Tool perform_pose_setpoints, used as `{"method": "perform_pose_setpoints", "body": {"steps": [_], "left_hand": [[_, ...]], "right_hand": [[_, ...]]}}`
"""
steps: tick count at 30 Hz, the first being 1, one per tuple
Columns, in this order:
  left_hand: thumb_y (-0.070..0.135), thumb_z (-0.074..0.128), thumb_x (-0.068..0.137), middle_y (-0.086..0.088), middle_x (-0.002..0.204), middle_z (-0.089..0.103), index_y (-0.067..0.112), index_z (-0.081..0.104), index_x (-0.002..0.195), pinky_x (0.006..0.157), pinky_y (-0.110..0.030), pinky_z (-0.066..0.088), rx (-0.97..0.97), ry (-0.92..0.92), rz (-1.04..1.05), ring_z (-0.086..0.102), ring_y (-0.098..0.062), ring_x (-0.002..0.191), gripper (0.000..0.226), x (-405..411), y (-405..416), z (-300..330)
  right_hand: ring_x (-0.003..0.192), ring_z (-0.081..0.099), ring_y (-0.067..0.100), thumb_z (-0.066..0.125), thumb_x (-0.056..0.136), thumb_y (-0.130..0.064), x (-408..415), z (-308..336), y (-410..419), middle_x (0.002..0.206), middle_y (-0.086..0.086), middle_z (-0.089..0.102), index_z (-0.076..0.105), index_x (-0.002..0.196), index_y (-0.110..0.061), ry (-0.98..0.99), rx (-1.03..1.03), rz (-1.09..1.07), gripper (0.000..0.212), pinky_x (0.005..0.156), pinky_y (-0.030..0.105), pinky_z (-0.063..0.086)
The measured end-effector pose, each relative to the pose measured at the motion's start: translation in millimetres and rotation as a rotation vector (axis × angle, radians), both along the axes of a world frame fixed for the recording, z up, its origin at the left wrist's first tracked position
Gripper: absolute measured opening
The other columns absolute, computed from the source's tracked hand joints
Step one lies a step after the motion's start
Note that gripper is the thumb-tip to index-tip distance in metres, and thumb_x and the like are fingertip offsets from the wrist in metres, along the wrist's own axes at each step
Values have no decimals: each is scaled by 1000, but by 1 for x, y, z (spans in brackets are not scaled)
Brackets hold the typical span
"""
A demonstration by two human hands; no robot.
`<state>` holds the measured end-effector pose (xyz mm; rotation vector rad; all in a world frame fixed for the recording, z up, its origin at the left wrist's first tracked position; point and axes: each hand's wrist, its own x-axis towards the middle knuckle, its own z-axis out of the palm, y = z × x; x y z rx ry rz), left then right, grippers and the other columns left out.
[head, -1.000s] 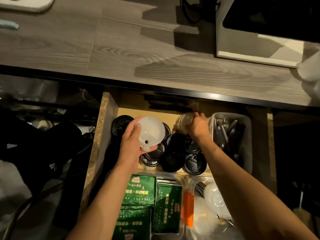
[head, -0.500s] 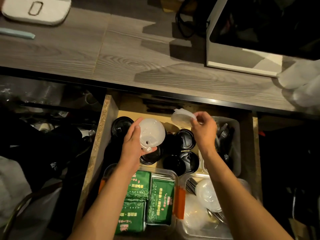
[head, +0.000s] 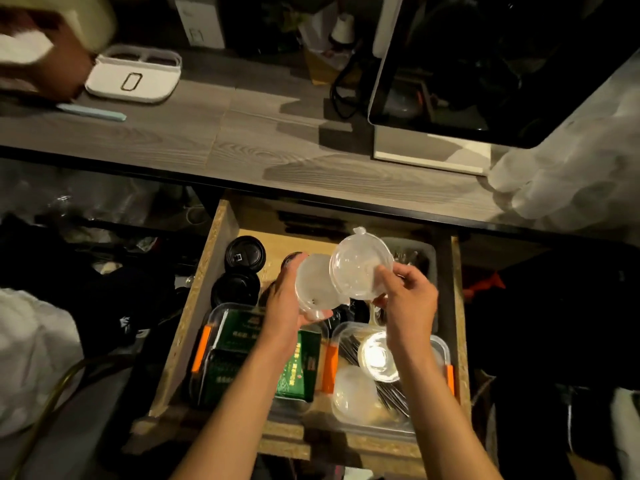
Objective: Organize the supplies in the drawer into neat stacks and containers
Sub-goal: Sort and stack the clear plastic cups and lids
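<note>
An open wooden drawer point(head: 221, 271) lies below me under the counter. Above it, my left hand point(head: 284, 303) grips a white frosted cup lid point(head: 313, 289) with a small hole. My right hand point(head: 407, 296) pinches a clear round lid point(head: 358, 265) with a pull tab, held tilted and overlapping the white lid's right edge. Black cup lids point(head: 246, 256) sit at the drawer's back left. A clear box point(head: 207, 337) with orange clips holds green packets point(head: 298, 368). Another clear box point(head: 440, 344) at the front right holds clear lids point(head: 377, 358) and dark cutlery.
A clear bin of cutlery point(head: 415, 252) stands at the drawer's back right. On the grey wood counter point(head: 242, 140) are a white tray point(head: 133, 77), a pale blue pen point(head: 91, 112) and a dark-screened appliance point(head: 485, 71). Dark clutter lies left of the drawer.
My right hand lifted the clear lid from the drawer's back and brought it left against the white lid. Both hands rose a little. The view tilted up, showing more counter.
</note>
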<state>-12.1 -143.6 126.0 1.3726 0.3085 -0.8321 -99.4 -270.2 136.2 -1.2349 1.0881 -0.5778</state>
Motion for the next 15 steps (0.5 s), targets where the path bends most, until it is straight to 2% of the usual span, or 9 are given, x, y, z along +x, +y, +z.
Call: {"method": "perform_pose_setpoints", "body": {"steps": [3, 5, 8, 10, 12, 15], "left_hand": [[52, 55, 96, -1, 101, 74, 41, 72, 103, 82, -57, 59, -19, 14, -51, 70, -26, 96, 22, -25, -3, 24], [52, 56, 95, 2, 91, 76, 43, 74, 94, 83, -58, 58, -29, 12, -60, 71, -25, 92, 20, -36, -6, 36], [46, 56, 97, -3, 109, 69, 36, 68, 111, 70, -45, 62, -23, -6, -69, 67, -24, 97, 21, -58, -8, 54], [41, 51, 101, 0, 120, 62, 41, 63, 113, 63, -38, 61, -32, -52, -116, 64, -23, 103, 17, -71, -8, 65], [39, 48, 103, 1, 124, 58, 45, 60, 109, 65, -40, 62, -30, -102, -163, 61, -24, 108, 15, -81, -9, 74], [37, 44, 105, 4, 115, 56, 46, 57, 103, 67, -45, 63, -28, -148, -189, 60, -22, 101, 16, -91, -12, 87]], "right_hand": [[78, 72, 16, 72, 86, -12, -18, 8, 10, 80, -4, 74, 75, 88, -17, 67, -68, 32, 6, 65, 33, 59], [82, 71, 16, 73, 85, -13, -26, 12, 15, 82, -4, 74, 78, 90, -16, 119, -139, 37, 7, 71, 36, 60], [85, 68, 10, 72, 87, -16, -43, 24, 21, 83, -13, 71, 78, 98, -17, 174, -268, 45, 12, 77, 33, 58], [89, 63, 9, 69, 90, -18, -56, 37, 22, 82, -21, 62, 77, 103, -17, 193, -352, 61, 15, 78, 26, 52], [91, 58, 7, 66, 93, -21, -66, 45, 20, 86, -23, 56, 75, 109, -18, 222, -411, 103, 18, 76, 18, 45], [87, 57, 2, 65, 93, -23, -79, 52, 13, 94, -10, 63, 74, 109, -19, 253, -446, 136, 19, 72, 12, 41]]}}
